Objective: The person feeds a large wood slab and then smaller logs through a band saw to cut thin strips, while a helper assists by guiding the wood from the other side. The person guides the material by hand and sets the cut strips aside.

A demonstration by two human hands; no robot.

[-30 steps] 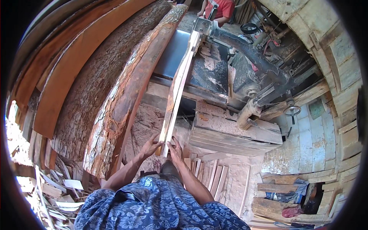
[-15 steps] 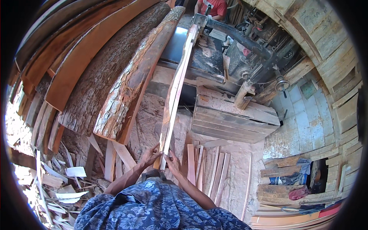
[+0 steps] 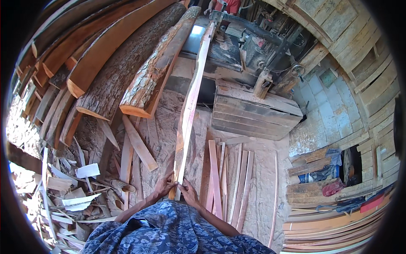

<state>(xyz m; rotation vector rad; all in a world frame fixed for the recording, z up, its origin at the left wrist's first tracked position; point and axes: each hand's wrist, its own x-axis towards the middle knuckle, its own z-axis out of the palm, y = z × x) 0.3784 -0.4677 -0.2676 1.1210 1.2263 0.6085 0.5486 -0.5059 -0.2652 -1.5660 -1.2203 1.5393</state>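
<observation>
A long, narrow wooden board [image 3: 193, 95] with a pale sawn face and a rough brown edge runs from in front of me up to the saw machine [image 3: 217, 16]. My left hand [image 3: 164, 186] grips its near end from the left side, fingers closed on the edge. From the right, my right hand [image 3: 188, 192] is closed on the same end, thumb on top and close to the left thumb. The board's far end lies over the dark machine table [image 3: 226, 53], by the machine's upright part. Some of my fingers are hidden under the board.
Bark-covered slabs [image 3: 158, 65] lean at the left. Offcuts and shavings [image 3: 80, 199] litter the floor below them. A plank-sided box [image 3: 256, 112] stands before the machine. Sawn strips [image 3: 241, 186] lie right of my hands. Beyond the machine is a person in red [image 3: 231, 6].
My hands and the board's near end sit lower in view, still gripping. The machine and the slabs' near ends appear farther off, as my viewpoint has drawn back. The far person's hand now shows.
</observation>
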